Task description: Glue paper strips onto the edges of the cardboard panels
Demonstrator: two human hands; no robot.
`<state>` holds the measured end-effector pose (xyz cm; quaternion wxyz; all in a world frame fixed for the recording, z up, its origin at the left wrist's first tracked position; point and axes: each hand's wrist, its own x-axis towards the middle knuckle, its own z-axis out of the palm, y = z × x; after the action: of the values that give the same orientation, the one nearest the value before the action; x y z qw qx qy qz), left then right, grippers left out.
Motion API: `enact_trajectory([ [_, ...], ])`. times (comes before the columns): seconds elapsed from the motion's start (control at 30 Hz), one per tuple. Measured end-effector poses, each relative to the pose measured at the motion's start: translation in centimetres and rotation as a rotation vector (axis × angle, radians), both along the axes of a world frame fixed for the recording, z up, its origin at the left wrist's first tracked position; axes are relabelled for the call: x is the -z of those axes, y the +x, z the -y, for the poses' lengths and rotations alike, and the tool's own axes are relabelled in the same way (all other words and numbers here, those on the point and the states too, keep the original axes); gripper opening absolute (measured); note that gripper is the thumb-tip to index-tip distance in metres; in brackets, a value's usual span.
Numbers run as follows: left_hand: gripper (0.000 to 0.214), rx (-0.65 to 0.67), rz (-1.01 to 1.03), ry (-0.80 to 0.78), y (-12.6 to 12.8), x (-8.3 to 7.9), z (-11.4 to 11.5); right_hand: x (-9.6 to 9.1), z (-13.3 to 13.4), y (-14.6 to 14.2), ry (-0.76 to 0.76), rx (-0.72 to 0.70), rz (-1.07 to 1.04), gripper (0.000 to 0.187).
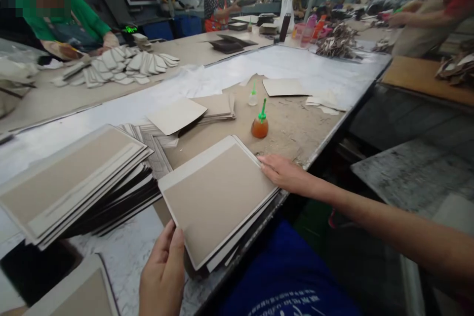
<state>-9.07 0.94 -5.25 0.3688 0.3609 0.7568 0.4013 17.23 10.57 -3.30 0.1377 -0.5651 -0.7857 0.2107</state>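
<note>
A beige panel with pale grey borders (222, 197) lies on top of a small stack of similar sheets at the table's front edge. My left hand (165, 261) grips the panel's near left edge, thumb and fingers close together. At the opposite edge, my right hand (279, 172) holds the panel's right side with its fingertips; part of that grip is hidden. Just beyond the panel stands a round bottle of orange liquid (260, 127) with a green nozzle. A smaller clear bottle (253, 97) with a green tip is behind it.
A tall, fanned stack of panels (74, 177) is on the left, with another panel (81, 294) at the bottom left. More sheets (177, 114) lie farther back, near a single sheet (285, 87). Co-workers sit around the tables, by piles of cut pieces (122, 64).
</note>
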Motion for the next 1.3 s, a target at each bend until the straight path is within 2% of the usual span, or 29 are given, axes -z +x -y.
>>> enact_trajectory([
  [0.1, 0.051, 0.004, -0.026, -0.031, 0.5, -0.7, 0.1, 0.2, 0.1, -0.3, -0.011, 0.035, -0.06, 0.034],
  [0.27, 0.049, -0.008, -0.102, 0.124, 1.5, -1.2, 0.6, 0.2, 0.6, -0.1, -0.119, 0.124, -0.316, 0.04],
  [0.4, 0.051, -0.127, 0.157, 0.16, 2.4, -1.2, 0.6, -0.1, 1.1, 0.2, -0.174, 0.165, -0.527, 0.039],
  [0.5, 0.049, -0.213, 0.413, 0.185, 2.8, -1.7, 0.2, -0.6, 1.5, 0.5, -0.19, 0.165, -0.593, 0.039],
  [0.6, 0.04, -0.258, 0.536, 0.182, 2.8, -2.4, -0.2, -1.1, 1.8, 0.8, -0.176, 0.148, -0.639, 0.04],
  [0.67, 0.038, -0.257, 0.587, 0.173, 2.7, -2.8, -0.3, -1.4, 2.0, 0.8, -0.188, 0.149, -0.701, 0.042],
  [0.8, 0.043, -0.147, 0.726, 0.17, 2.2, -3.0, -0.3, -1.8, 2.6, 0.3, -0.282, 0.158, -0.904, 0.044],
  [1.0, 0.038, -0.124, 0.767, 0.235, 1.7, -2.8, 0.0, -2.8, 3.4, -0.9, -0.613, 0.224, -1.175, 0.044],
  [1.13, 0.034, -0.147, 0.778, 0.257, 1.7, -2.6, 0.2, -2.8, 3.7, -1.3, -0.737, 0.173, -1.229, 0.04],
  [1.3, 0.035, -0.136, 0.797, 0.271, 1.5, -2.4, 0.4, -2.4, 3.9, -2.0, -0.767, 0.172, -1.214, 0.043],
])
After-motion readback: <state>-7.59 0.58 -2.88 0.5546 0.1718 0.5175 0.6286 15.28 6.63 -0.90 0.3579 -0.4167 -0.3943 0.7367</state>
